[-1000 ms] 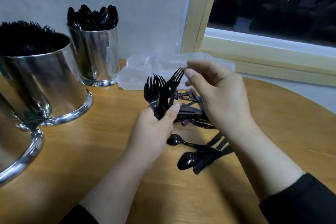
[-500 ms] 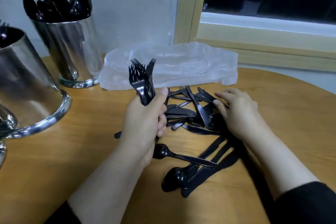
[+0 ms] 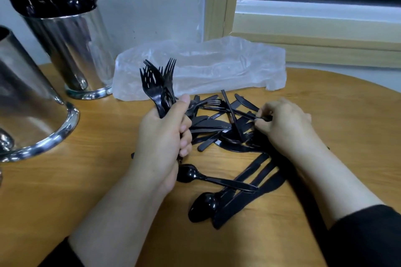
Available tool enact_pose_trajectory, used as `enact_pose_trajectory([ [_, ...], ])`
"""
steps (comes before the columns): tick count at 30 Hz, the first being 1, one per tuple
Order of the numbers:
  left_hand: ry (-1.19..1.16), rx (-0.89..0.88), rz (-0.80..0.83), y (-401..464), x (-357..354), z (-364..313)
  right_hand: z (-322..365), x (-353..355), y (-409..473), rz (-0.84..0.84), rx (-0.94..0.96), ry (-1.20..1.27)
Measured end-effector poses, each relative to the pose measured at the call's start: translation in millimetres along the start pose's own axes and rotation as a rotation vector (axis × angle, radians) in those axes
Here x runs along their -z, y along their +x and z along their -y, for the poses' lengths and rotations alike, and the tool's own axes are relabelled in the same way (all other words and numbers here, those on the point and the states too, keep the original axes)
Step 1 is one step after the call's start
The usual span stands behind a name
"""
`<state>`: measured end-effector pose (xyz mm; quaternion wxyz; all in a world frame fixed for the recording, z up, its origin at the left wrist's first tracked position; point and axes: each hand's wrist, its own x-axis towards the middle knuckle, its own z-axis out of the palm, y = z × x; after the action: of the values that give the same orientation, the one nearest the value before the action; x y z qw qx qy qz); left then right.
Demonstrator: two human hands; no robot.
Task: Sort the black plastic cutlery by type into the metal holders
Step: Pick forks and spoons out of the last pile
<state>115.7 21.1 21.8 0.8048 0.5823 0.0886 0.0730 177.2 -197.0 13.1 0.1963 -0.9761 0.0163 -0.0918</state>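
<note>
My left hand (image 3: 162, 136) grips a bunch of black plastic forks (image 3: 159, 84), tines up, above the wooden table (image 3: 86, 180). A loose pile of black cutlery (image 3: 217, 128) lies to its right, mixed forks and knives. My right hand (image 3: 282, 123) rests on the pile's right side, fingers pinched on the handle of one black piece (image 3: 263, 117) that lies in the pile. Two black spoons (image 3: 188, 174) (image 3: 204, 204) and several knives (image 3: 249, 186) lie nearer me. A tall metal holder (image 3: 73, 50) full of spoons stands at the back left.
A wider metal holder (image 3: 32, 115) stands at the left edge, its contents out of view. A crumpled clear plastic bag (image 3: 206, 67) lies behind the pile against the wall. A wooden window frame (image 3: 314, 39) runs along the back right.
My right hand came down from the fork bunch to the pile and now pinches a piece there. My left hand keeps the forks upright. The camera tilted down and left.
</note>
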Motion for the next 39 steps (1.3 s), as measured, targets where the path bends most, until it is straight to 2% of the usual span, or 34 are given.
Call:
enact_pose_trajectory([
  [5, -0.020, -0.002, -0.024, 0, 0, -3, 9, 19, -10, -0.085, 0.011, 0.204],
  [11, -0.082, -0.006, -0.097, 0, 2, -7, 17, 32, -21, -0.317, 0.009, 0.402],
  [20, -0.116, -0.010, -0.143, 2, 4, -9, 22, 32, -29, -0.512, 0.136, 0.687],
  [23, -0.108, -0.018, -0.121, 1, 2, -8, 28, 29, -35, -0.469, 0.206, 0.846],
  [26, -0.098, 0.021, -0.048, -5, -4, -4, 44, 17, -44, -0.288, 0.242, 1.027],
  [28, -0.143, 0.063, 0.003, -9, -9, -1, 53, 6, -50, -0.146, 0.280, 1.008],
  [30, -0.209, 0.108, 0.027, -11, -12, 1, 59, -2, -54, -0.048, 0.393, 0.860],
  [33, -0.282, 0.127, -0.064, -6, -9, 0, 59, -3, -53, 0.003, 0.597, 0.596],
  [36, -0.225, 0.012, -0.220, 6, 13, -12, 57, -1, -42, -0.006, 0.488, 0.524],
  [39, -0.112, -0.102, -0.262, 12, 40, -25, 67, -2, -21, 0.008, 0.446, 0.333],
])
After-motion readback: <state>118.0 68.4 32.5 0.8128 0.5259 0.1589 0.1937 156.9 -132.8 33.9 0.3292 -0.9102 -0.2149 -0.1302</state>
